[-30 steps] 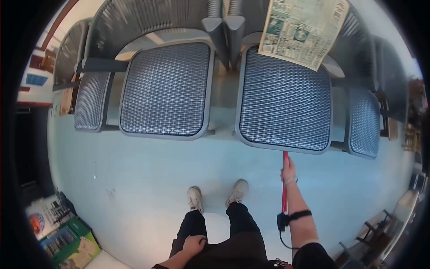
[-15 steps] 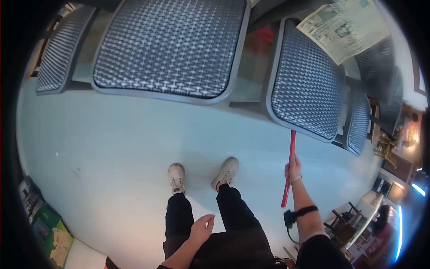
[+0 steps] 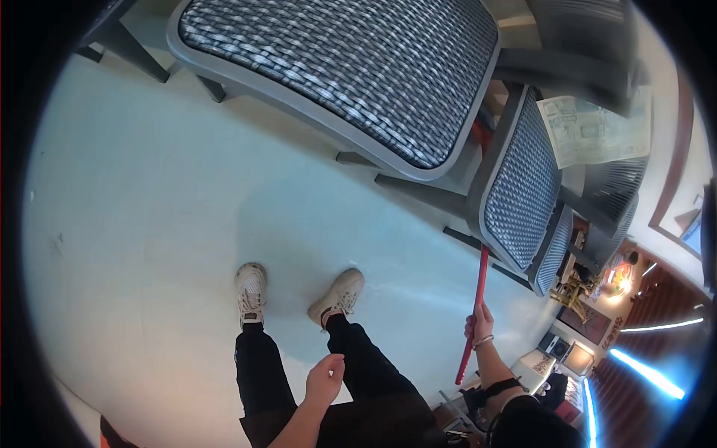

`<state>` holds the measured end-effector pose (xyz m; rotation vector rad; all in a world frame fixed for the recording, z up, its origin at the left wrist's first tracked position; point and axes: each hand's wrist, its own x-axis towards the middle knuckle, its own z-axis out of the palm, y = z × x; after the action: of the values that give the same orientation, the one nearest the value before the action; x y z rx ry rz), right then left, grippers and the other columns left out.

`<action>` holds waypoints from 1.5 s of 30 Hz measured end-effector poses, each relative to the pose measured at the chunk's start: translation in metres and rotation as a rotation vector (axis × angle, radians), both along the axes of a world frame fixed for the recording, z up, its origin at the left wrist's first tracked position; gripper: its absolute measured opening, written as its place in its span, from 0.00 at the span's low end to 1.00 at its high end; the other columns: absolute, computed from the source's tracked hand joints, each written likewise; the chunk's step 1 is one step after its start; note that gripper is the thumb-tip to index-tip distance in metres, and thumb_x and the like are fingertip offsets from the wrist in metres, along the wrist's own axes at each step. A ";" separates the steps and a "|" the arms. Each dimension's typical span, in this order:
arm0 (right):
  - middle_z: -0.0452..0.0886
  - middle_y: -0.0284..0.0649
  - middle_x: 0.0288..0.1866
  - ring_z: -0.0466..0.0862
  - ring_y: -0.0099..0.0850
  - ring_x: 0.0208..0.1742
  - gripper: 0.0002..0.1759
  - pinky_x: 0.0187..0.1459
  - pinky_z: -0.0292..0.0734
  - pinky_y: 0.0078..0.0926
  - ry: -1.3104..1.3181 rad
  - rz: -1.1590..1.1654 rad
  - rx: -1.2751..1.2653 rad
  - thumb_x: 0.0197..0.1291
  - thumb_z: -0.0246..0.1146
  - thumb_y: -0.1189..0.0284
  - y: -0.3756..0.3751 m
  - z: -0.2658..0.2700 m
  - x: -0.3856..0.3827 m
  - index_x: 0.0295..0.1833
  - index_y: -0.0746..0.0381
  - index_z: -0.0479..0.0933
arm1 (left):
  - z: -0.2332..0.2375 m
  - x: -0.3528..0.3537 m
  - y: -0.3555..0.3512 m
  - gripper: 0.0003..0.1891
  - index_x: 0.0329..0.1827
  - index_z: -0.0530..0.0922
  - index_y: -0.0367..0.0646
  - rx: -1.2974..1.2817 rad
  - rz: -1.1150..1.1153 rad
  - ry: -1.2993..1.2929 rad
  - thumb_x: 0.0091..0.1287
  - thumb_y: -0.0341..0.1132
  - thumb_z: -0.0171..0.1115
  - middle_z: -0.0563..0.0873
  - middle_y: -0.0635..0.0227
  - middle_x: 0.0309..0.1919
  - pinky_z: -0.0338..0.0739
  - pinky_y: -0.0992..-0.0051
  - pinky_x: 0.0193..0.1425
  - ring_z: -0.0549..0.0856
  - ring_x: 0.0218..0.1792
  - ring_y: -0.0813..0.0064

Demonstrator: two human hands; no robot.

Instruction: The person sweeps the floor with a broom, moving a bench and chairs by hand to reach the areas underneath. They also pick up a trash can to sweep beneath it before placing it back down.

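Observation:
My right hand (image 3: 479, 324) is wrapped round a long red handle (image 3: 482, 278), which slants up and away from me. Its lower end sticks out below my fist, while its far end is hidden beneath a grey chair (image 3: 520, 179) with a woven seat. A bracelet circles that wrist, and a black strap sits on the forearm. Close to my body, above my thigh, my left hand (image 3: 324, 379) is loosely curled with nothing visible in it. Something red (image 3: 482, 137) shows in the gap between the chairs.
A larger woven chair (image 3: 336, 67) stands in front of me, its legs on the pale floor (image 3: 142, 224). A printed sheet (image 3: 597, 128) hangs by the chair backs at right. My shoes (image 3: 337, 299) are planted on the floor. Shelves and bright light tubes (image 3: 647, 372) lie far right.
The view has turned and shifted toward the right, so the chairs look tilted and the large one nearer. My right hand still grips the red handle under the chair; my left stays curled.

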<state>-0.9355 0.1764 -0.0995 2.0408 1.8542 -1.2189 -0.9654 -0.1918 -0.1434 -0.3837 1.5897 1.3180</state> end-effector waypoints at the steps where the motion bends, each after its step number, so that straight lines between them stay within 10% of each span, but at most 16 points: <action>1: 0.61 0.31 0.10 0.60 0.20 0.05 0.20 0.04 0.55 0.18 0.057 -0.006 -0.009 0.58 0.48 0.57 -0.004 -0.002 -0.005 0.53 0.53 0.64 | 0.000 0.000 -0.001 0.09 0.39 0.74 0.41 0.002 0.006 -0.004 0.58 0.34 0.53 0.80 0.62 0.31 0.72 0.78 0.38 0.80 0.33 0.70; 9: 0.64 0.33 0.14 0.63 0.22 0.09 0.15 0.08 0.59 0.20 0.043 -0.039 0.027 0.58 0.47 0.58 0.038 -0.104 -0.072 0.46 0.54 0.66 | -0.004 0.007 -0.012 0.08 0.38 0.75 0.42 -0.034 -0.029 -0.011 0.57 0.34 0.53 0.80 0.60 0.29 0.73 0.74 0.35 0.80 0.31 0.67; 16: 0.63 0.32 0.14 0.60 0.20 0.07 0.17 0.07 0.55 0.17 0.038 -0.090 -0.071 0.58 0.48 0.59 0.019 -0.001 -0.015 0.52 0.51 0.66 | -0.018 0.026 -0.018 0.09 0.37 0.75 0.42 -0.074 -0.129 -0.029 0.57 0.34 0.53 0.80 0.60 0.28 0.72 0.74 0.36 0.80 0.31 0.65; 35: 0.62 0.27 0.11 0.59 0.16 0.07 0.19 0.06 0.53 0.15 -0.015 0.131 -0.013 0.56 0.51 0.62 0.043 0.073 0.057 0.55 0.51 0.67 | 0.028 0.029 -0.070 0.09 0.34 0.77 0.42 -0.304 -0.445 0.128 0.53 0.35 0.54 0.80 0.59 0.26 0.73 0.73 0.36 0.80 0.30 0.65; 41: 0.75 0.49 0.40 0.74 0.44 0.43 0.20 0.43 0.69 0.32 -0.074 0.625 0.237 0.54 0.52 0.62 0.087 0.023 0.037 0.53 0.54 0.67 | 0.041 0.025 -0.080 0.09 0.34 0.77 0.42 -0.292 -0.467 0.183 0.53 0.35 0.54 0.80 0.60 0.25 0.73 0.73 0.36 0.80 0.30 0.66; 45: 0.75 0.49 0.39 0.74 0.46 0.42 0.19 0.42 0.70 0.34 -0.143 0.634 0.253 0.54 0.51 0.62 0.113 0.026 0.048 0.52 0.53 0.68 | 0.050 0.018 -0.078 0.09 0.34 0.77 0.43 -0.329 -0.488 0.168 0.53 0.35 0.54 0.80 0.60 0.26 0.73 0.72 0.36 0.80 0.31 0.66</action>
<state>-0.8876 0.2892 -0.0736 1.3851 2.3987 -0.6809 -0.9471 -0.2694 -0.0935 -0.0695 1.8977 0.7332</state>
